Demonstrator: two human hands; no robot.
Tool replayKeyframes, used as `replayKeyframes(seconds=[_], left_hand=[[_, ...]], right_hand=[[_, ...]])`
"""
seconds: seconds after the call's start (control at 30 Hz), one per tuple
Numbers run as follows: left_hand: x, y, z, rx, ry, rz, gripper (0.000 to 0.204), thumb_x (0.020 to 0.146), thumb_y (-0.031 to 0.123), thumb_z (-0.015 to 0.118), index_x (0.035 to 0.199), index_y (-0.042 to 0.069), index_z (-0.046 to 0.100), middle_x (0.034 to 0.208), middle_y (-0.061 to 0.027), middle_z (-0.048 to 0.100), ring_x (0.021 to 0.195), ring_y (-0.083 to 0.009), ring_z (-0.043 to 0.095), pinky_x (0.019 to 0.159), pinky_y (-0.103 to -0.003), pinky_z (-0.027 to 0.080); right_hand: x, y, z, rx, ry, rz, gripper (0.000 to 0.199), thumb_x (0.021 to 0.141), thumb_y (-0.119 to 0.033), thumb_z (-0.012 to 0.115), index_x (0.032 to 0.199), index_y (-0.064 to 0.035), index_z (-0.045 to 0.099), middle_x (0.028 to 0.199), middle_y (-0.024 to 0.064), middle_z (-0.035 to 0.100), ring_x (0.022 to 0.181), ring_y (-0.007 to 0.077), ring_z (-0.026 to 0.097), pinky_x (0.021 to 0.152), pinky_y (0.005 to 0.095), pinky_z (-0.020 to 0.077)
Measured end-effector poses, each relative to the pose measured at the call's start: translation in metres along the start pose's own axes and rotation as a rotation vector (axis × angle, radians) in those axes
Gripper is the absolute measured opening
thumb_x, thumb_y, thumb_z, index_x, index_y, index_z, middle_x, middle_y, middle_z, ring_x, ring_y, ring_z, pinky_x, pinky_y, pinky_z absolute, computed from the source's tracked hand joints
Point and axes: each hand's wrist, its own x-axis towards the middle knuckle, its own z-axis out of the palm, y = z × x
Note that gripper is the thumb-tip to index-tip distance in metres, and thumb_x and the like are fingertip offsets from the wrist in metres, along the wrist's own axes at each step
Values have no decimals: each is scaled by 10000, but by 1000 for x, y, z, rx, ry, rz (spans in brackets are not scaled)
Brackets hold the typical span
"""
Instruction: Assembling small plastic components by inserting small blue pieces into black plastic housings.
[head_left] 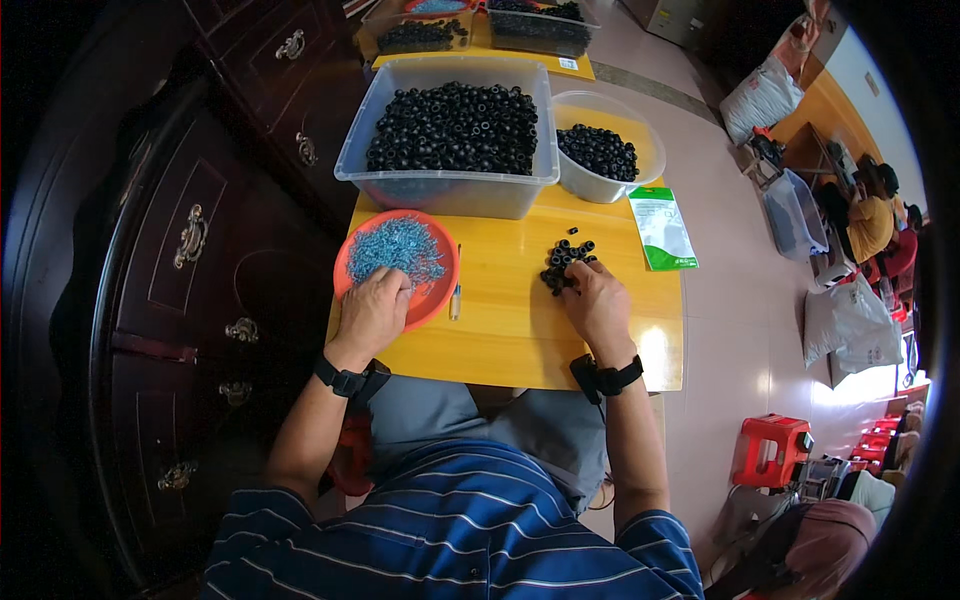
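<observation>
My left hand (373, 312) rests on the near rim of an orange round dish (440, 288) holding a heap of small blue metal pieces (398, 247); its fingertips reach into them. My right hand (597, 302) lies on the yellow table (510, 330) with its fingers at a small pile of black rubber rings (566, 262). Whether either hand pinches a piece is hidden by the fingers. A pen (456, 290) lies between the dish and the pile.
A large clear bin (447, 135) full of black rings and a smaller round tub (605, 150) of them stand at the far edge. A green and white pouch (663, 228) lies at right. Dark wooden cabinet (190, 240) at left. Red stool (772, 448) on the floor.
</observation>
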Motion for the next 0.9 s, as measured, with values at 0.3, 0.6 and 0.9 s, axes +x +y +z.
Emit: replayKeyframes(seconds=[0.3,0.6,0.9], left_hand=[[2,4,-2,-70,54,9,88,927,121,622,982,54,605,960,-150,661,872,-390,660,732,-496,525],[3,-1,0,-115,18,1,136,991,159,542,989,28,575,950,-196,655,892,-424,641,755,-516,501],[-3,7,-3,-498,54,-30,145,1014,131,506,1002,2,571,891,-198,656,848,-384,656,749,-448,505]], right_hand=[[-1,-5,-2,42,10,-20,232,802,-95,735,1030,-90,695,975,121,717,849,323,707,726,411,564],[-13,-12,-18,665,67,151,153,946,-161,672,1029,-34,692,928,90,677,693,145,622,638,294,507],[-46,-65,25,2065,-675,509,171,1024,-107,541,1171,-49,607,1039,83,712,697,97,671,600,224,550]])
